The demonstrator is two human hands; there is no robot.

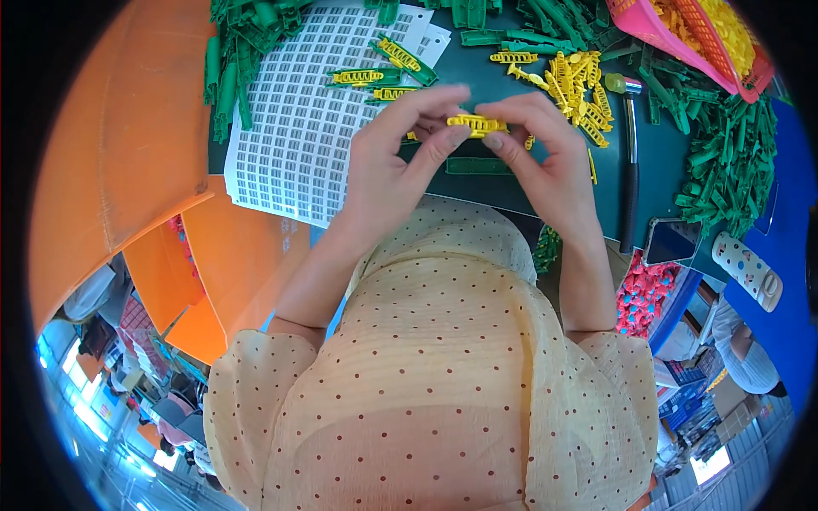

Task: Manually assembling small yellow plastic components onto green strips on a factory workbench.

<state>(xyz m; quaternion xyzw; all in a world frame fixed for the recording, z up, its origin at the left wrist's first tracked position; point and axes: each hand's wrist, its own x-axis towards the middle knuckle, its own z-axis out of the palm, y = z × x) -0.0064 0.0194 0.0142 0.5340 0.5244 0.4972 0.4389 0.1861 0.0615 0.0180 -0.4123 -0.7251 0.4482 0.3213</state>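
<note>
A small yellow ladder-like plastic piece [477, 125] is pinched between my two hands above the table's near edge. My left hand [394, 162] grips its left end with thumb and fingers, and my right hand [550, 149] closes on its right end. Just below lies a long green plastic part [478, 166]. Beyond my left hand, several green parts with yellow pieces set in them, such as this green-and-yellow assembly [404, 59], rest on printed sheets. Past my right hand lies a pile of loose yellow pieces [581, 94].
A hammer [630, 162] lies to the right. Green parts are heaped at the far left [256, 38] and right [728, 162]. A pink basket [673, 43] holds yellow pieces. A phone [671, 242] and a white patterned case [747, 271] sit near the right edge. Printed sheets [285, 140] overhang the table.
</note>
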